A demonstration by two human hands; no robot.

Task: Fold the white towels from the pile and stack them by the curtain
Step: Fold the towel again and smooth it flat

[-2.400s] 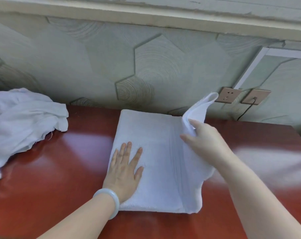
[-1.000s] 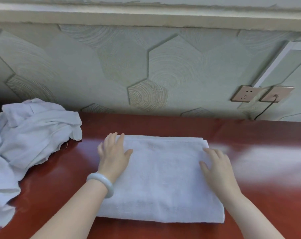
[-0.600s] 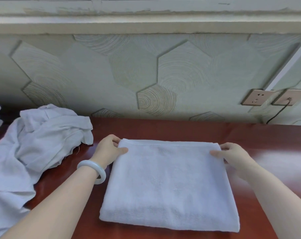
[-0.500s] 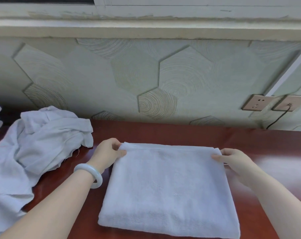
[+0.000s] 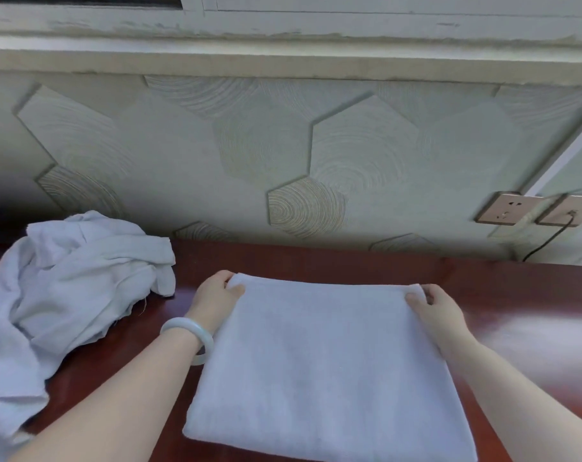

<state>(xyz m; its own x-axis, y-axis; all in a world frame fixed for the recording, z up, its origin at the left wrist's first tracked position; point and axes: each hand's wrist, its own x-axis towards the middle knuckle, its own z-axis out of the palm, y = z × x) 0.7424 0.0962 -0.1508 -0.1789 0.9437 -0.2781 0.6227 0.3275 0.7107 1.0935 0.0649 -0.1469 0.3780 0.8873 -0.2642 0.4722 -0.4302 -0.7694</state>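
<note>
Pinching both far corners of the folded towel, left hand at the corner nearer the pile, right hand at the corner farther from it, thumbs on top. Lying flat on the table, just right of the pile. Probably soft, light, floppy (layers apt to slide); best lifted evenly by both corners or supported underneath.

A smooth, rounded bangle of pale, milky green-white circles the left wrist, just behind the left hand; it looks plain and glossy. The right hand and both forearms are bare to the frame's edge.
</note>
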